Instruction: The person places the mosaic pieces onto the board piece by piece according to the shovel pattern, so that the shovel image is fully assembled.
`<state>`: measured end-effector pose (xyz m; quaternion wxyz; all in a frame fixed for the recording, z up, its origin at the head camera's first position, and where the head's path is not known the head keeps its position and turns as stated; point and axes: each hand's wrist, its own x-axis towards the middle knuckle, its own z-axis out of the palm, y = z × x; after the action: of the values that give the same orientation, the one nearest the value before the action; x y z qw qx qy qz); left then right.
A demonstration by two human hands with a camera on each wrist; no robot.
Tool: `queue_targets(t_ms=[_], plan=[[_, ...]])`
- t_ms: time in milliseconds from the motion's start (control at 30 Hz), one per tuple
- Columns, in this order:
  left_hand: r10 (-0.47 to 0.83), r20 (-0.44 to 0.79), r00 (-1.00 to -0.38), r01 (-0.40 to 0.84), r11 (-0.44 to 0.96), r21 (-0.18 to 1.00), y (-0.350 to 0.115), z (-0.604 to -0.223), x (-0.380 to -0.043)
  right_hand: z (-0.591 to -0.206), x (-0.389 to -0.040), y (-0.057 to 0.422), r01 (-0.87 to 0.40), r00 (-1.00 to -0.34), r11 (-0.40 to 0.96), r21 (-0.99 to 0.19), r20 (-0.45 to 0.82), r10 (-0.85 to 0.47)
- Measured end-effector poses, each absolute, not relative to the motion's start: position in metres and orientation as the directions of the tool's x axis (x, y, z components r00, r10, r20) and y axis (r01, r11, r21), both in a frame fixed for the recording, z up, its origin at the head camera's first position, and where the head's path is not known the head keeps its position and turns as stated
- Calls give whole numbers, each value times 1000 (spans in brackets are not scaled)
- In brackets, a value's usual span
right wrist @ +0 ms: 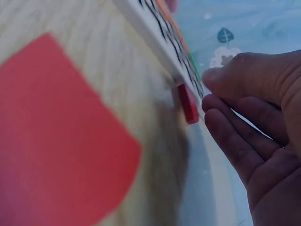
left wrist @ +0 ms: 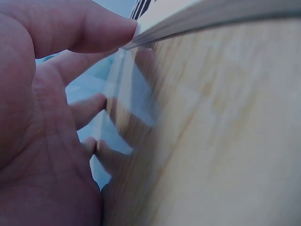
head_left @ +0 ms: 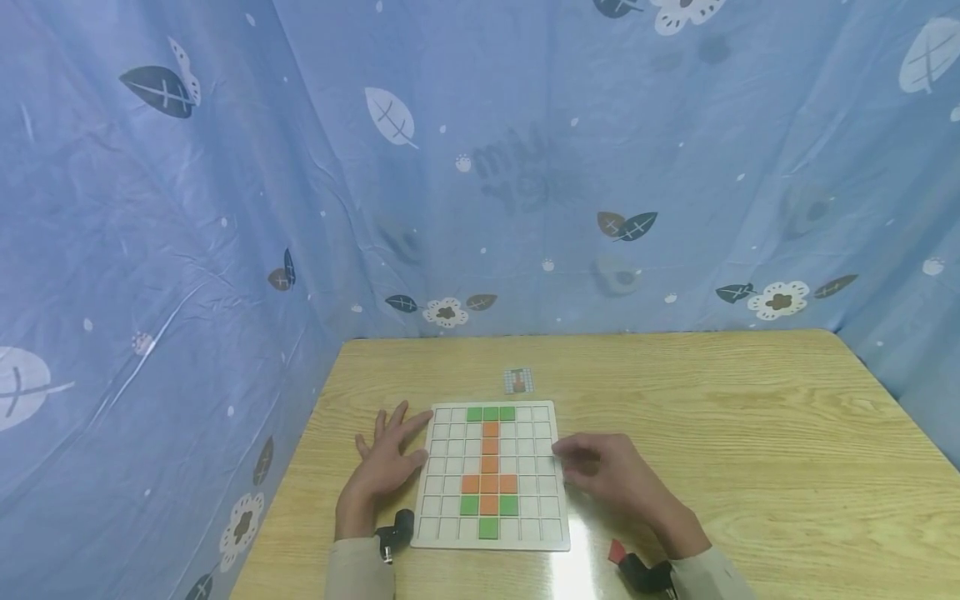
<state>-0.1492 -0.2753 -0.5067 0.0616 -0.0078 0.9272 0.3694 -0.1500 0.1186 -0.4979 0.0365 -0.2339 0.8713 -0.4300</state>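
Note:
A white square grid board (head_left: 530,475) lies flat on the table. Green tiles (head_left: 491,414) form a short row at its far side, an orange column of tiles (head_left: 490,446) runs down the middle, and more green tiles (head_left: 488,528) lie near the front. My left hand (head_left: 386,467) rests by the left edge with fingers spread, its thumb and index fingertip touching the board. At the right edge, my right hand (head_left: 611,471) is loosely bent, fingertips at the rim. In the right wrist view, a small red piece (right wrist: 188,104) shows by the board's edge; whether the hand touches it is hidden.
A small picture card (head_left: 518,381) with a grid pattern lies beyond the board. The wooden table (head_left: 750,433) stretches to the right. Blue patterned curtains (head_left: 525,167) hang behind and at the sides. Black wrist cameras (head_left: 641,575) sit on both wrists, a red tab (head_left: 617,551) on the right one.

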Motion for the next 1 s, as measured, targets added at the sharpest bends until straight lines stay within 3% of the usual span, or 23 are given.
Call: queue_targets(t_ms=[333, 700, 1000], plan=[[31, -117, -993, -58, 724, 688, -275, -507, -150, -506, -147, 130, -446, -855, 499, -743, 187, -484], [28, -121, -992, -62, 728, 683, -274, -504, -150, -504, -126, 136, -288, -916, 566, -772, 51, -397], [18, -130, -991, -74, 738, 671, -274, -506, -151, -495, -125, 143, -328, -874, 494, -806, 60, -482]])
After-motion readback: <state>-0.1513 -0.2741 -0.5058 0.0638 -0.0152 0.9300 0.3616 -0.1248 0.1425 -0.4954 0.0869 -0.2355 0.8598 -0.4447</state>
